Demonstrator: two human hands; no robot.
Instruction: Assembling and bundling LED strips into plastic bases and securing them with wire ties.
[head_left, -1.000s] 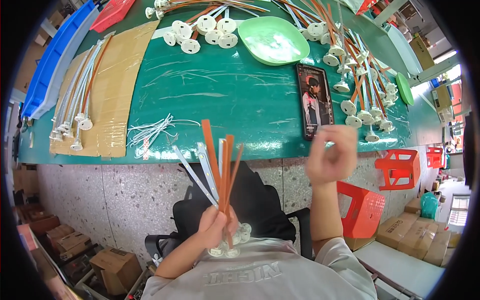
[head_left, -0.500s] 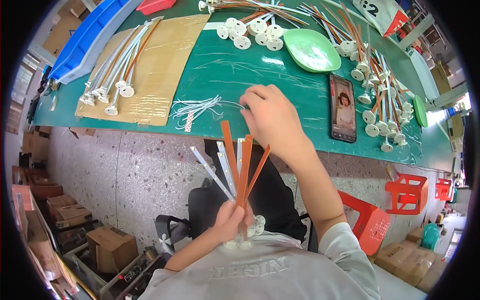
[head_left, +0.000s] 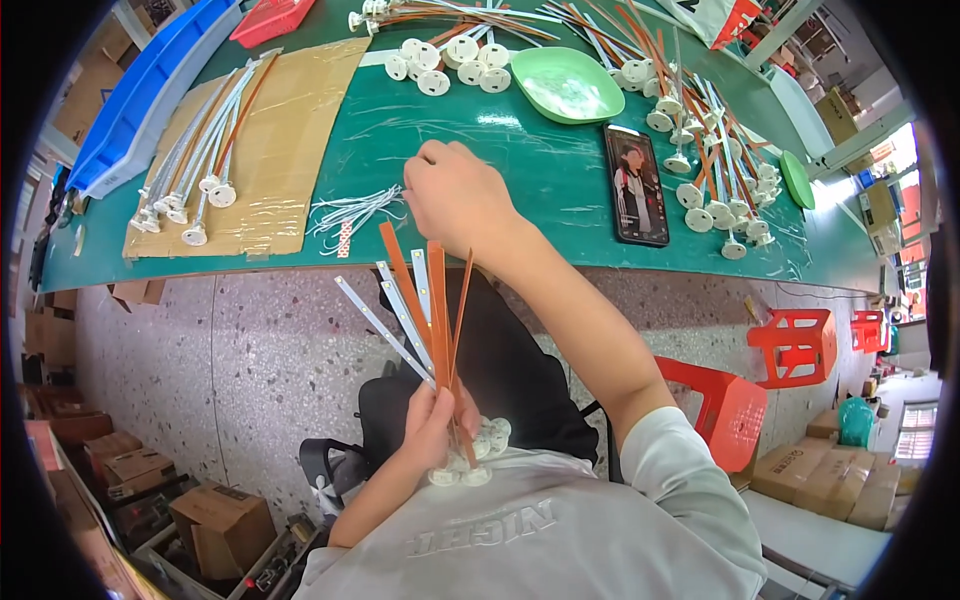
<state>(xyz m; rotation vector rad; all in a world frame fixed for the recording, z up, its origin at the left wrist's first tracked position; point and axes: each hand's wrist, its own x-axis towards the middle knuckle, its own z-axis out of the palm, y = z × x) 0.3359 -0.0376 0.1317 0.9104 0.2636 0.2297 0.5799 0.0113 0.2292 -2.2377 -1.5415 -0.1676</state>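
A bundle of wired sockets is grasped in the left hand, close to the chest; the orange and white leads fan upward from the fist, and the round white bases are bunched below it. The right hand is stretched out over the green worktop, knuckles up and fingers curled down at its far side; whether anything is pinched there cannot be told. Just to the left of that hand a small bunch of thin white ties is lying on the mat. Further left, a sheet of brown cardboard is spread, and a row of finished sockets is laid across it with the bases toward the near edge. A blue tray is seen beyond the cardboard, at the worktop's left end. To the right of the outstretched hand a phone is lying face up with its screen lit, and a shallow green dish is set behind it. More loose sockets are heaped at the right side. A red stool is standing on the speckled floor, beside the right arm.
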